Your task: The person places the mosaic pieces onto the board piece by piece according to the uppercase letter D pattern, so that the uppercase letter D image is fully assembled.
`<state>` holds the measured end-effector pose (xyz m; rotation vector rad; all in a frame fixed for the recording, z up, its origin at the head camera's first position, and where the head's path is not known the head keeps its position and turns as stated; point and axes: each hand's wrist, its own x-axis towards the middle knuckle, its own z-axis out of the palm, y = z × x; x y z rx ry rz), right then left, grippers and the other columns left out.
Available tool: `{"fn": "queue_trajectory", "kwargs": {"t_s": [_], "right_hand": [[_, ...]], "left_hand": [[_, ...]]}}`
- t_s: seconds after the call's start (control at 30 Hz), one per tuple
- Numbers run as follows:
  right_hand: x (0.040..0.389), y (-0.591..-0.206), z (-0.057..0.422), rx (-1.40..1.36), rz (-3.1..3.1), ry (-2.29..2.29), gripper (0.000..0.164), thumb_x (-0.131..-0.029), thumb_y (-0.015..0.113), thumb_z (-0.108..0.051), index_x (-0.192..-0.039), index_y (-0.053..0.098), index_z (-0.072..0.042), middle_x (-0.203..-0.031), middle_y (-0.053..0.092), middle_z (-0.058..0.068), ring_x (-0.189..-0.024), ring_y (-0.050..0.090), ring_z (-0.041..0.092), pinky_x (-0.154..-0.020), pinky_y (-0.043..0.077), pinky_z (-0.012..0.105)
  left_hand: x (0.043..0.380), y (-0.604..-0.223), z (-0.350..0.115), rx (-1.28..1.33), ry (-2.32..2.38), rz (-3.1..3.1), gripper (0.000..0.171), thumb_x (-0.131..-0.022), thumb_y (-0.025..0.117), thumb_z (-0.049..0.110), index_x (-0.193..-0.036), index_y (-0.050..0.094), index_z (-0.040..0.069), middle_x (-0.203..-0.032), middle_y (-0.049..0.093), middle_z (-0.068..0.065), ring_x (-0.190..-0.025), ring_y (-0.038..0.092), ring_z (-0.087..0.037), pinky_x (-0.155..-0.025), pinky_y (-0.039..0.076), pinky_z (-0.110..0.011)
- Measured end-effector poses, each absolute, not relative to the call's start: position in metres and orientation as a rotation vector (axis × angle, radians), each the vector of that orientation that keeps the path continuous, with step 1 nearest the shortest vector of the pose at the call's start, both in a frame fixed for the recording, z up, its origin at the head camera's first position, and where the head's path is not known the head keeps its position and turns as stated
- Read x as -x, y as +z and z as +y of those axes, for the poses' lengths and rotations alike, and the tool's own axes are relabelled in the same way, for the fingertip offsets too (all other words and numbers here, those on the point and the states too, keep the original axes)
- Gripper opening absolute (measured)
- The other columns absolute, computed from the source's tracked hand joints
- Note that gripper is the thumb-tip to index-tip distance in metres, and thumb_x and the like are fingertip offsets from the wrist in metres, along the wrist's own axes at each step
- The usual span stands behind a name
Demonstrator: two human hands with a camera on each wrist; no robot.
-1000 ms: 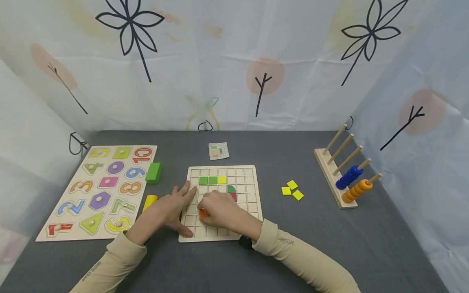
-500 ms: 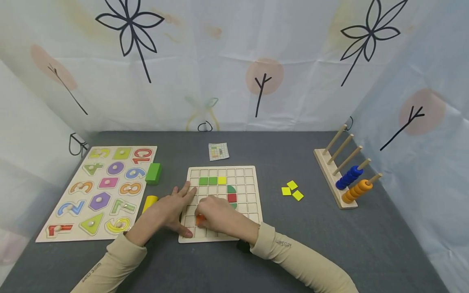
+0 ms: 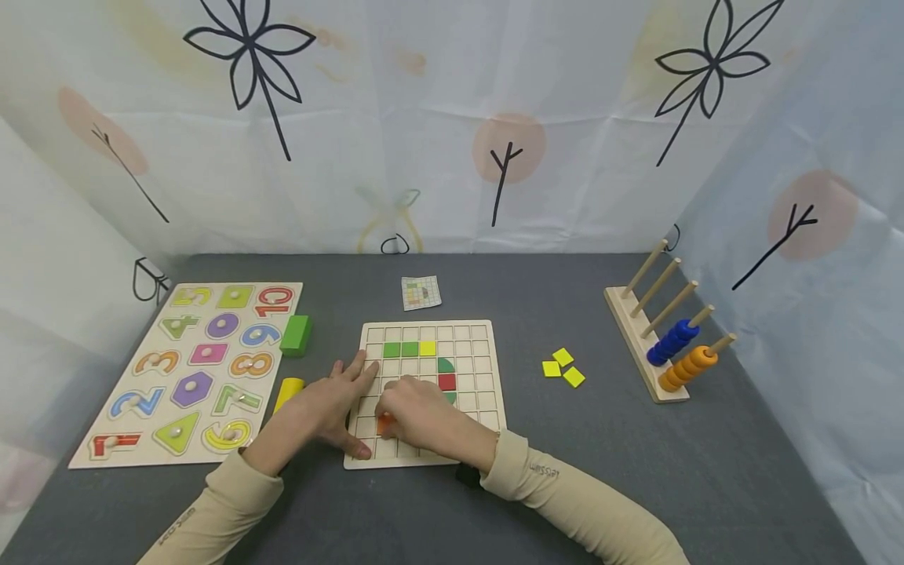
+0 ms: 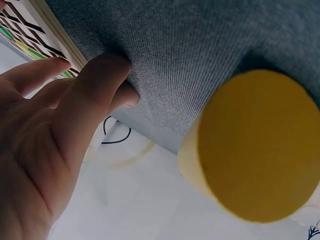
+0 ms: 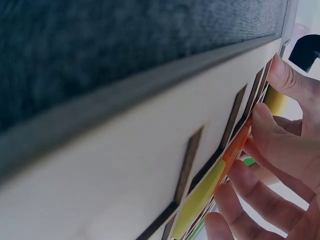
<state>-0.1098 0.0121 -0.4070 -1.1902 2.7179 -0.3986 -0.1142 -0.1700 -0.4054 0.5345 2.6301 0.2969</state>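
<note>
A square wooden grid board [image 3: 467,348] lies at the middle of the table in the head view. My left hand [image 3: 328,402] rests at its left edge, fingers spread and thumb extended at the near left corner. With my right hand [image 3: 427,410] I pinch an orange tile [image 3: 384,424] at the lower left cells; in the right wrist view my thumb lies on this orange tile [image 5: 236,146], beside a yellow-green tile [image 5: 201,201]. Green tiles [image 3: 400,349], a yellow tile [image 3: 427,348] and a red tile [image 3: 447,381] sit in other cells. The right hand covers the board's centre.
Beyond the board lies a small pattern card [image 3: 421,293]. Three loose yellow tiles [image 3: 552,369] and a peg stacker [image 3: 653,345] are at right. At left lie a number puzzle [image 3: 191,369], a green block [image 3: 296,335] and a yellow cylinder [image 4: 260,145] beside the left hand.
My right hand has shifted slightly left and nearer with the orange tile, uncovering the red tile and part of a green one. The left hand has stayed in place.
</note>
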Motion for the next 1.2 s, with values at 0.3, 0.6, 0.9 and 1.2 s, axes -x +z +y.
{"fn": "queue_trajectory", "kwargs": {"t_s": [0.3,0.6,0.9,1.2], "right_hand": [[0.113,-0.406,0.015,1.187,2.705,-0.433,0.017,-0.084,0.085,-0.025,-0.099,0.083,-0.017,-0.090,0.073,-0.003,-0.079,0.062,0.011,-0.060,0.044,0.018],[0.125,-0.397,0.030,1.050,2.752,-0.416,0.020,-0.088,0.080,-0.023,-0.106,0.082,-0.016,-0.098,0.074,0.000,-0.087,0.067,0.015,-0.066,0.053,0.024],[0.140,-0.386,0.066,0.935,2.801,-0.505,0.021,-0.089,0.079,-0.019,-0.109,0.080,-0.012,-0.099,0.073,0.006,-0.085,0.062,0.020,-0.061,0.049,0.029],[0.152,-0.382,0.112,0.748,2.882,-0.465,0.024,-0.089,0.079,-0.019,-0.112,0.080,-0.013,-0.106,0.074,0.006,-0.095,0.067,0.024,-0.060,0.051,0.031]], "left_hand": [[0.115,-0.406,-0.170,-0.533,0.288,2.626,0.132,-0.056,0.099,0.047,-0.158,0.031,-0.001,-0.166,0.019,-0.033,-0.145,0.026,-0.066,-0.109,0.038,-0.071],[0.115,-0.406,-0.170,-0.540,0.280,2.625,0.132,-0.056,0.099,0.048,-0.158,0.031,-0.001,-0.166,0.018,-0.034,-0.145,0.026,-0.066,-0.109,0.039,-0.071],[0.113,-0.402,-0.170,-0.551,0.286,2.617,0.131,-0.058,0.099,0.046,-0.158,0.029,-0.003,-0.166,0.017,-0.035,-0.144,0.025,-0.067,-0.110,0.037,-0.071],[0.113,-0.402,-0.170,-0.561,0.291,2.624,0.131,-0.058,0.098,0.047,-0.158,0.029,-0.004,-0.166,0.017,-0.035,-0.144,0.025,-0.067,-0.110,0.037,-0.072]]}}
